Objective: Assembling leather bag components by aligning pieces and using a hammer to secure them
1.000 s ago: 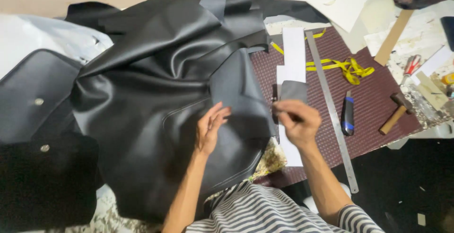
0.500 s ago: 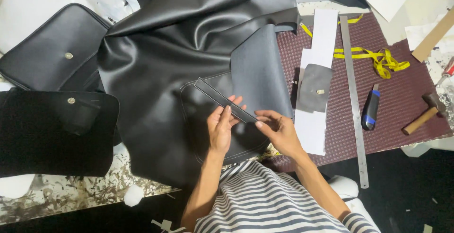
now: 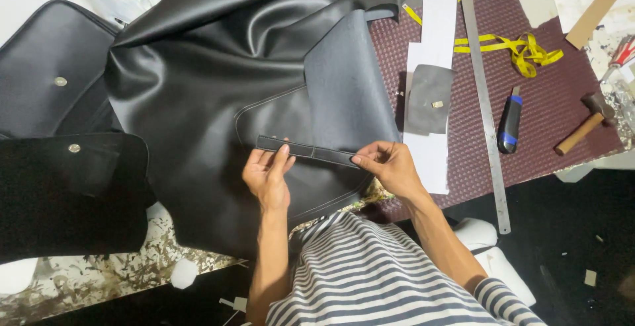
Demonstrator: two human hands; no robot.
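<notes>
On a cluttered workbench, left hand (image 3: 268, 177) and right hand (image 3: 390, 166) pinch a narrow black strap (image 3: 307, 151) by its ends, laid across stitched black leather (image 3: 218, 94); hammer (image 3: 585, 124), knife (image 3: 508, 124) lie untouched.

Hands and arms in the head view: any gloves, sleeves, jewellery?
Both hands are bare: no gloves, rings, watch or bands visible on the left hand or the right hand. Forearms are uncovered too. The only clothing is a navy-and-white striped shirt, its short sleeve showing on the right upper arm.
</notes>
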